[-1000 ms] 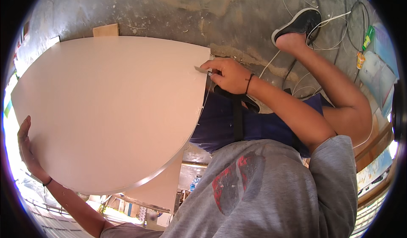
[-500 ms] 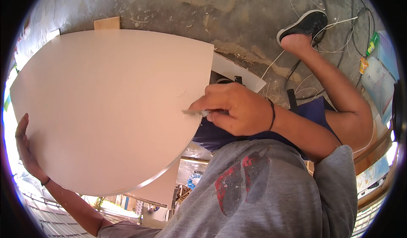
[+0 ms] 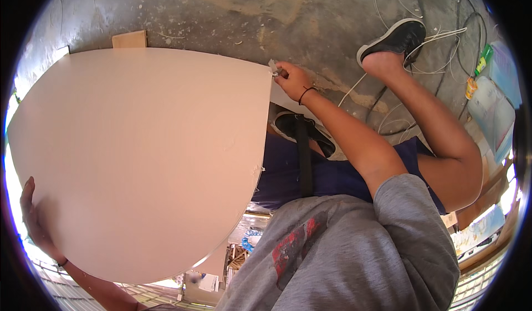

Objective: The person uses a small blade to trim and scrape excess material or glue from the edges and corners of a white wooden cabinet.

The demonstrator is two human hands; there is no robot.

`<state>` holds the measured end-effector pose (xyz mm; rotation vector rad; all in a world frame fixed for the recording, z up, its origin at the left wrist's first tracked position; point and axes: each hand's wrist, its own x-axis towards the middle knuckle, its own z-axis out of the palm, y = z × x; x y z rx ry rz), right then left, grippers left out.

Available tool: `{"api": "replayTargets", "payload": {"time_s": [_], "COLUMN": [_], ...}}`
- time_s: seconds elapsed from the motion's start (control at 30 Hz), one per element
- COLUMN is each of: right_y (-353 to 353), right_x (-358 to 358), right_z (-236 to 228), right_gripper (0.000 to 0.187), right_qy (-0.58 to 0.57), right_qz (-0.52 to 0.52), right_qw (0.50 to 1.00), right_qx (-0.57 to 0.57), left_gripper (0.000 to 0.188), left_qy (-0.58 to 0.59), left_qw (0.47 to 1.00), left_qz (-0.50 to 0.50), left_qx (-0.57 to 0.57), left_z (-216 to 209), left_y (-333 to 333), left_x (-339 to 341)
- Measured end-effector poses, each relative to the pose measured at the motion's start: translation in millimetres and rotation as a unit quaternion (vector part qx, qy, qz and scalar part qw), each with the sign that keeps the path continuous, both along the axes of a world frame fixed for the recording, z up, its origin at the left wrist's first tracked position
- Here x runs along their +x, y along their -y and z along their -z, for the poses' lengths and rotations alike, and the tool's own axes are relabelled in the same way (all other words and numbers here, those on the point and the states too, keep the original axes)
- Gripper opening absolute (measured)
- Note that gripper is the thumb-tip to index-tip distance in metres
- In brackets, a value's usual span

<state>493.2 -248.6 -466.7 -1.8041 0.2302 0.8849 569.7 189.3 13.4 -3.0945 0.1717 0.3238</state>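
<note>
The step in hand looks like trimming the white panel's (image 3: pixel 144 161) edge; another stroke would call for steady bracing. The right hand (image 3: pixel 295 81) pinches a small blade (image 3: pixel 272 65) at 1 far corner; the left hand (image 3: pixel 37 217), fingers outstretched, meets the left edge. The panel lies left of the lap, that corner pointing away-right, its long axis apparently slanting likewise.

Your right hand (image 3: pixel 295 84) kinda hides that little tool (image 3: pixel 272 65), can't tell what kind; your shirt (image 3: pixel 354 250) runs off the bottom.
</note>
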Motion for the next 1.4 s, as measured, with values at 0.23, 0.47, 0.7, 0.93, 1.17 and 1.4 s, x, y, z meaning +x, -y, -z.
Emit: {"api": "replayTargets", "payload": {"time_s": [0.23, 0.47, 0.7, 0.93, 1.17, 1.4], "right_y": [-5, 23, 9, 17, 13, 6], "right_x": [15, 35, 31, 32, 46, 39], "right_z": [4, -41, 12, -43, 2, -27], "right_gripper": [0.026, 0.034, 0.035, 0.033, 0.035, 0.036], "right_qy": [-0.013, 0.023, 0.058, 0.087, -0.012, 0.091], "right_qz": [-0.050, -0.151, -0.215, -0.205, -0.211, -0.228], "right_qw": [0.998, 0.976, 0.975, 0.958, 0.977, 0.960], "right_qx": [0.028, 0.156, 0.020, 0.179, 0.033, 0.132], "left_gripper": [0.031, 0.030, 0.027, 0.026, 0.040, 0.040], "left_qy": [-0.052, -0.053, -0.079, -0.048, -0.042, -0.048], "left_qw": [0.995, 0.996, 0.989, 0.993, 0.991, 0.993], "left_qz": [-0.083, -0.058, -0.086, -0.101, 0.126, 0.103], "left_qx": [-0.021, -0.050, -0.093, 0.045, -0.003, 0.039], "left_z": [-15, -15, -20, -20, -1, -10], "left_y": [-34, -32, -39, -32, 3, -13], "left_x": [-10, -11, -6, -15, 12, 1]}}
